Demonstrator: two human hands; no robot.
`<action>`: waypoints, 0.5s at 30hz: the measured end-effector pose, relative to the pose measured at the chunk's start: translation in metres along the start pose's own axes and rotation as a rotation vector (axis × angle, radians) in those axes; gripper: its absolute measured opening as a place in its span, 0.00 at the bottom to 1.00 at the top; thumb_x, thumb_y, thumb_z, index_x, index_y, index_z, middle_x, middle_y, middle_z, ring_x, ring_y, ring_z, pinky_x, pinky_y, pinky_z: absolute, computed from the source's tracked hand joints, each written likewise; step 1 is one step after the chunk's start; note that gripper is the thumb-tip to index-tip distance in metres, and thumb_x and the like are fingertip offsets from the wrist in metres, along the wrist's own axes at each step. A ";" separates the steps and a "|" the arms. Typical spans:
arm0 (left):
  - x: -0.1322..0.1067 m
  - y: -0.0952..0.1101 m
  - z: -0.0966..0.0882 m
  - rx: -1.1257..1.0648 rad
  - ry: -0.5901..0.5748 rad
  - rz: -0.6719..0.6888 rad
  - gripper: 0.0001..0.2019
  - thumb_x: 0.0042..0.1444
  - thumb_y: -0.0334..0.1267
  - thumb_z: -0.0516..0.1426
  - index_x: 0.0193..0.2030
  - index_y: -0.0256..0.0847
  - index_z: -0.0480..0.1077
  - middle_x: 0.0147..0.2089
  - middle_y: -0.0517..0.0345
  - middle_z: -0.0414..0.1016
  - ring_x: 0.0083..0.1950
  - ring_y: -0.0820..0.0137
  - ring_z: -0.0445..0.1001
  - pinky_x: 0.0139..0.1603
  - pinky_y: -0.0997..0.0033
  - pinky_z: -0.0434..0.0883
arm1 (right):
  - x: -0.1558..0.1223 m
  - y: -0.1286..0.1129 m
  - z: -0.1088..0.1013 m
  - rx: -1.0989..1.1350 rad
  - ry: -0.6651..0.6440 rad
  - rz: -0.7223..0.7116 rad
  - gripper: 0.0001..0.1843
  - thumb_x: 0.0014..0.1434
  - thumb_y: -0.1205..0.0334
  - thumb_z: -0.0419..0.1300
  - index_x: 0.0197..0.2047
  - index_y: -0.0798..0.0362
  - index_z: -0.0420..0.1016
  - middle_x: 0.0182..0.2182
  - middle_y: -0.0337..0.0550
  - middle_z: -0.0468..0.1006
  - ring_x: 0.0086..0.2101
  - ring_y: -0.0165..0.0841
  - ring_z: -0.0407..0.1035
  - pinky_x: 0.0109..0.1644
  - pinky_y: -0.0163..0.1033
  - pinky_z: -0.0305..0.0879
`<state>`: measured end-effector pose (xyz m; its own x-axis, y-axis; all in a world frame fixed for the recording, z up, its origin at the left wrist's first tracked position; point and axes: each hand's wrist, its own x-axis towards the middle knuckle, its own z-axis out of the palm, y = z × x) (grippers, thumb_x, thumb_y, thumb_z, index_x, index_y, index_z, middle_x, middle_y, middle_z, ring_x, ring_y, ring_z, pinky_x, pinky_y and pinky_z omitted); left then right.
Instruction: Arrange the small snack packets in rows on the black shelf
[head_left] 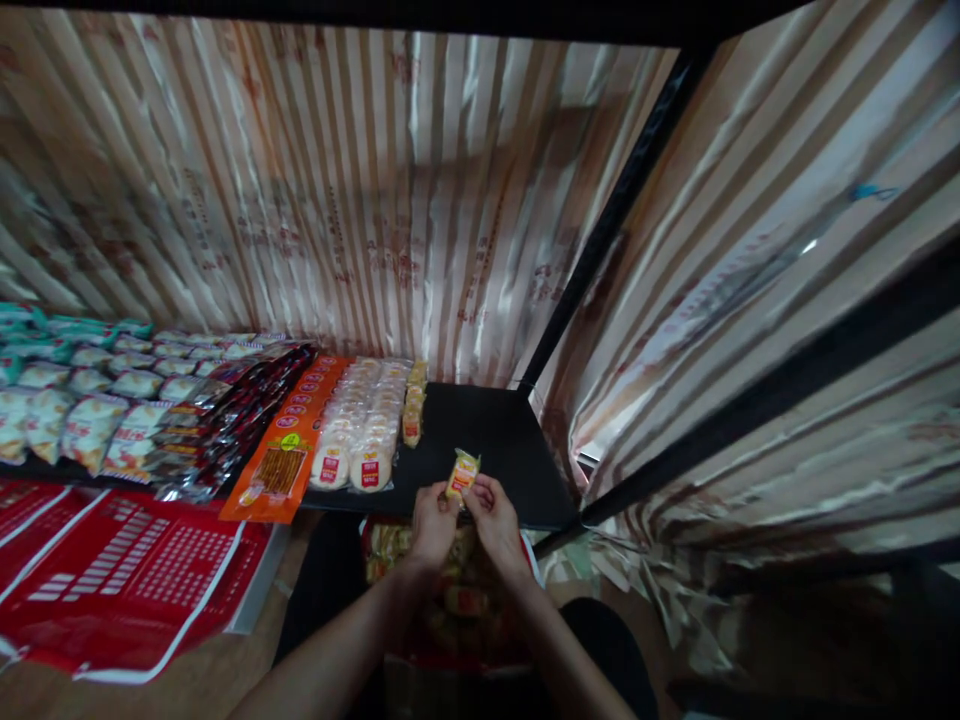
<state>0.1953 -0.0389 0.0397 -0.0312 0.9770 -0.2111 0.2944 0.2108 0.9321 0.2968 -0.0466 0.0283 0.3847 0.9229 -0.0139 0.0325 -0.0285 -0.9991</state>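
Observation:
A small yellow snack packet [463, 476] with a red and orange label is pinched between my two hands, just above the front of the black shelf [487, 430]. My left hand [435, 525] grips its lower left side, and my right hand [493, 515] closes on its right side. Below my wrists, between my knees, an open red bag [466, 600] holds several similar yellow packets. On the shelf to the left stands a short row of matching yellow packets [413, 415]. Beside that row lie two rows of clear-wrapped round crackers [370, 468].
An orange snack bag [281, 465] and stacks of dark shiny packets [225, 430] lie further left, then white packets [94, 430] and green ones. Red bags [142, 570] hang below the shelf. Black metal posts [622, 220] and striped sheeting [337, 180] enclose the back and right.

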 end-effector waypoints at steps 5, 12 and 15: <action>0.032 0.030 0.009 0.245 0.042 0.095 0.21 0.53 0.28 0.50 0.54 0.35 0.66 0.57 0.45 0.64 0.56 0.66 0.66 0.58 0.72 0.62 | 0.065 0.005 0.000 -0.022 0.020 -0.010 0.20 0.42 0.52 0.61 0.37 0.54 0.68 0.30 0.44 0.76 0.31 0.33 0.72 0.38 0.38 0.70; 0.097 0.043 0.044 0.066 0.021 0.165 0.21 0.58 0.31 0.44 0.57 0.30 0.64 0.61 0.45 0.63 0.62 0.68 0.61 0.65 0.70 0.55 | 0.154 0.021 0.014 -0.327 0.053 -0.092 0.16 0.49 0.53 0.54 0.40 0.52 0.69 0.35 0.46 0.78 0.36 0.35 0.73 0.40 0.40 0.69; 0.127 0.047 0.052 0.012 0.033 0.110 0.21 0.59 0.33 0.44 0.57 0.31 0.63 0.62 0.46 0.62 0.63 0.68 0.59 0.66 0.69 0.53 | 0.187 0.024 0.028 -0.393 0.057 -0.103 0.15 0.49 0.55 0.55 0.39 0.51 0.69 0.34 0.44 0.78 0.35 0.35 0.73 0.40 0.40 0.68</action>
<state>0.2550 0.0930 0.0414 -0.0295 0.9947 -0.0981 0.3093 0.1024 0.9454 0.3439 0.1360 0.0005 0.4112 0.9062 0.0989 0.4191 -0.0916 -0.9033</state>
